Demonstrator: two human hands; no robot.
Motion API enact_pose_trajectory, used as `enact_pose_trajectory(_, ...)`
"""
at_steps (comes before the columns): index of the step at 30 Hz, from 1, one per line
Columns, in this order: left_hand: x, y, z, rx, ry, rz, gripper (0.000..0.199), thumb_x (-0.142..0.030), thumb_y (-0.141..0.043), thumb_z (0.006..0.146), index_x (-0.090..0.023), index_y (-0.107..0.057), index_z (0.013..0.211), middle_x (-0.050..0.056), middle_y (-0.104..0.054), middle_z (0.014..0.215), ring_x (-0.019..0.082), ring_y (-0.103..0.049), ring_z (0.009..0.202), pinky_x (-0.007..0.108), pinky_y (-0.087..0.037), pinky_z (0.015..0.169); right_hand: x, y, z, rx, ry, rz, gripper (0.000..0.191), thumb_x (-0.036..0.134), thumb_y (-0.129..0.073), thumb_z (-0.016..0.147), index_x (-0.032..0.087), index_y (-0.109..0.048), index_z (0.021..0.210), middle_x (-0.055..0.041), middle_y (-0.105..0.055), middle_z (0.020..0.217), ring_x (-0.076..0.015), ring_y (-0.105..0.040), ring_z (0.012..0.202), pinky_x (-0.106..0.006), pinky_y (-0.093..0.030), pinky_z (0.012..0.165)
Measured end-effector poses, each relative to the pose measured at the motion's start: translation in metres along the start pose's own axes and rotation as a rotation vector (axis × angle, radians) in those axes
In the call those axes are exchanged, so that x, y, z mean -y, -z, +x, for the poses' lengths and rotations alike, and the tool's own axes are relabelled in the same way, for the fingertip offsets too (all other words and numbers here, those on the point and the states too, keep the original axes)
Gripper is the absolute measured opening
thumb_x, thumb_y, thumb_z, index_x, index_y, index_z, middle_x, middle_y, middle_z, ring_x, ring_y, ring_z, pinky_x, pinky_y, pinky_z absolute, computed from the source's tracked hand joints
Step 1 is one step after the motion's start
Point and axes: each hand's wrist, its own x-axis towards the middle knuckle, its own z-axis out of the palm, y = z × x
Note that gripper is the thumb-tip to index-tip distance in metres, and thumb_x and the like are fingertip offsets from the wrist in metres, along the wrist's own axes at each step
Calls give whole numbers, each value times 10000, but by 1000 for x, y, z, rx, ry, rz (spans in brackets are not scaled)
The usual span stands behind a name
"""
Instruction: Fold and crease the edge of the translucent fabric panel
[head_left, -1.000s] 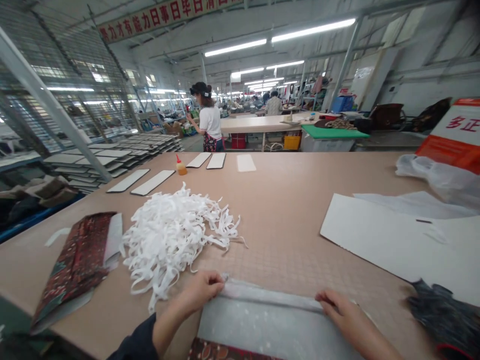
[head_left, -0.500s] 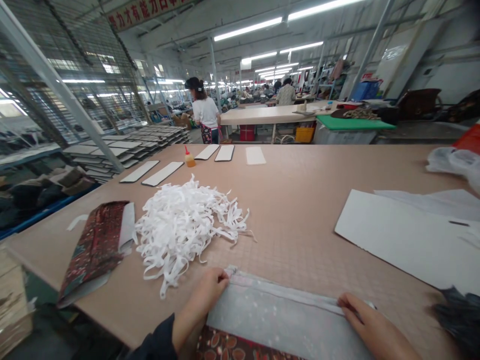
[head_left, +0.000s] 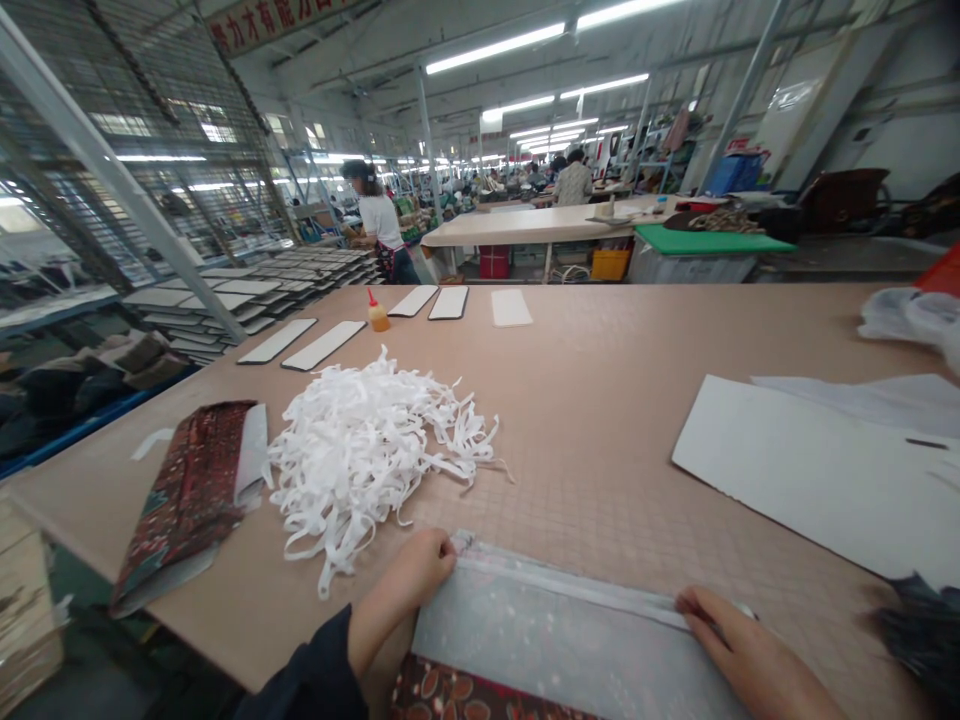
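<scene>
The left hand (head_left: 401, 590) is narrowly closed on the left end of a folded edge of a pale grey sheet (head_left: 555, 640), and the right hand (head_left: 739, 640) pinches the same edge at its right end. The sheet lies flat on the table (head_left: 600, 440) at its near side, with the fold running between the hands. A dark red patterned fabric (head_left: 450, 695) shows beneath its near end. A dark sleeve (head_left: 307, 680) covers the left wrist.

Just beyond the left hand lies a loose heap of white strips (head_left: 367, 460), with a folded patterned piece (head_left: 187, 500) to its left. Farther along the table are pale panels (head_left: 322, 345) in a row and a glue bottle (head_left: 378, 315) among them. To the right lie a white card (head_left: 795, 470), a plastic bag (head_left: 911, 325) and a dark bundle (head_left: 919, 640). Stacked boards (head_left: 247, 300) stand beyond the table's left edge, and a co-worker (head_left: 381, 220) stands in the aisle past them.
</scene>
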Motion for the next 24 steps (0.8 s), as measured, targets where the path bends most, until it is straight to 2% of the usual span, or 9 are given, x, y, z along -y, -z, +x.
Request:
enact_pose_trajectory(9,-1,-10,0,-53,8,157,150,-164,-430,716,-174,-580,718,29,-612,731,164,-544,702,245,-332,619,5,1,-4,-13,9,-17,237,350,-354,771,260,-572,784,-40,-683,877,-227,-612,836,-338,-443,781)
enact_pose_trajectory(15,-8,-11,-8,-83,-5,226,155,-156,-404,758,-169,-555,793,45,-600,788,175,-548,743,261,-362,660,8,0,-5,-53,5,-47,258,361,-338,786,254,-572,800,-47,-672,916,-228,-599,874,-348,-432,799)
enact_pose_trajectory(20,-7,-20,-18,-212,-189,453,228,-62,-356,787,-169,-542,866,58,-575,893,183,-526,849,283,-384,757,5,-2,-6,-97,31,-48,268,359,-341,784,243,-581,813,-65,-670,938,-232,-596,896,-344,-434,806)
enact_pose_trajectory(24,-7,-32,-25,-219,-338,687,293,-13,-350,782,-158,-585,880,77,-596,874,219,-545,814,347,-412,747,10,-1,-8,-132,34,-42,253,354,-359,774,249,-589,790,-52,-675,901,-227,-604,865,-332,-449,772)
